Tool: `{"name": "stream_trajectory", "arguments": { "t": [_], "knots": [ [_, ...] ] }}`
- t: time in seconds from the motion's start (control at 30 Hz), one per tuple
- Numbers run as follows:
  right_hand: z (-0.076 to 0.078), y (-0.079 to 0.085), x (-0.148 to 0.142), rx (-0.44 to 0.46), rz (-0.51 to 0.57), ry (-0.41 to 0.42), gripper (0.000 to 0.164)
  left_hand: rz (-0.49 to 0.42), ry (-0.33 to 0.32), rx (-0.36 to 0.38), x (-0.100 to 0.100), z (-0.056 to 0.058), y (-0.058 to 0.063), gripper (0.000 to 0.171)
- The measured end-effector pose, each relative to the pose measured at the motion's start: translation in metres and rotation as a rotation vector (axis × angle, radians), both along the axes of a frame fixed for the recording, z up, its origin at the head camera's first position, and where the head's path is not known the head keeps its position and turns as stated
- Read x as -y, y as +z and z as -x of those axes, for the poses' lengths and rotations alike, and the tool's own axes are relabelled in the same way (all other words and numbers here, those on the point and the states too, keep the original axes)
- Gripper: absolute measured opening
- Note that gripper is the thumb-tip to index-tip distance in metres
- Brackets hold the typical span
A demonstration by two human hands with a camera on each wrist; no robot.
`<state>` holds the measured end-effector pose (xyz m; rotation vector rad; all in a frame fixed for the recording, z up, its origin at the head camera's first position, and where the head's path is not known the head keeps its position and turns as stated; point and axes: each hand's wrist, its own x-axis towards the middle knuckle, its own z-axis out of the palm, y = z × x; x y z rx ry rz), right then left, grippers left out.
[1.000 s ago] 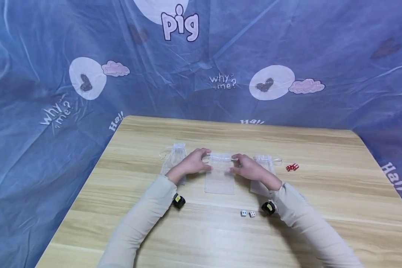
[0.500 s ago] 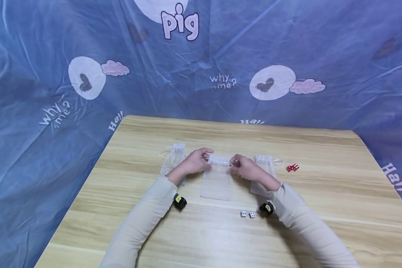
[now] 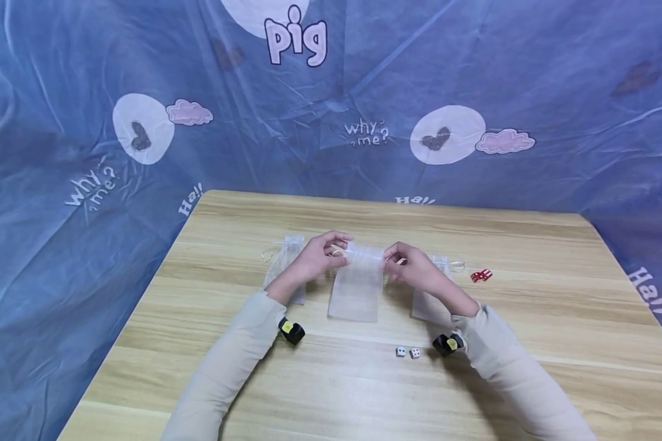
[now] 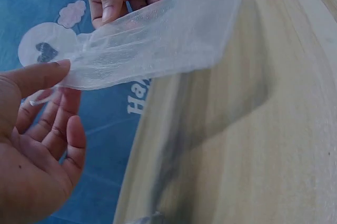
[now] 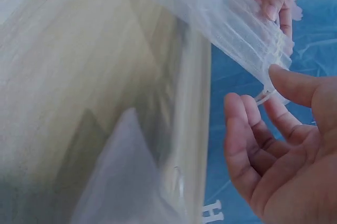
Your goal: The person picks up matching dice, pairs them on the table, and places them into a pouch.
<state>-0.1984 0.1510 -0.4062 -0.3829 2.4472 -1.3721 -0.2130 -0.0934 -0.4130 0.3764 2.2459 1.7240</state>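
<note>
A sheer white drawstring pouch [image 3: 355, 293] is held up off the table between both hands, its mouth end toward the far side. My left hand [image 3: 319, 256] pinches the pouch's left upper edge between thumb and fingertips, plain in the left wrist view, where the pouch [image 4: 158, 40] stretches flat. My right hand [image 3: 414, 267] pinches the opposite upper corner; in the right wrist view a loop of the cord [image 5: 266, 95] hangs by the fingers of that hand [image 5: 284, 150].
A second sheer pouch [image 3: 287, 260] lies left, partly behind the left forearm. A third pouch [image 3: 426, 306] lies right, partly under the right arm. Two white dice [image 3: 408, 353] sit nearer the front, and red dice [image 3: 481, 275] lie at the right on the wooden table [image 3: 331, 392].
The middle pouch lay flat with both hands at its top; now its upper end is raised from the table. Both hands have lifted slightly, the right one shifting a little rightward.
</note>
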Motion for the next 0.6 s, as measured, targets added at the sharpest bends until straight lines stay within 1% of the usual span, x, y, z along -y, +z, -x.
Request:
{"name": "stream_trajectory", "arguments": {
  "t": [0.13,0.27,0.43,0.6],
  "knots": [
    [-0.004,0.008,-0.001,-0.066,-0.004,-0.025,0.023,0.000,-0.021,-0.073,0.003,-0.004,0.005,0.045],
    [-0.008,0.012,-0.001,-0.135,-0.019,-0.042,0.017,0.025,-0.065,-0.129,0.005,-0.009,0.009,0.041],
    [-0.014,0.016,-0.003,-0.190,-0.036,-0.031,0.013,0.053,-0.107,-0.174,0.007,-0.016,0.012,0.037],
    [-0.021,0.020,-0.003,-0.266,-0.037,-0.014,0.011,0.038,-0.125,-0.201,0.008,-0.022,0.015,0.035]
  ]
}}
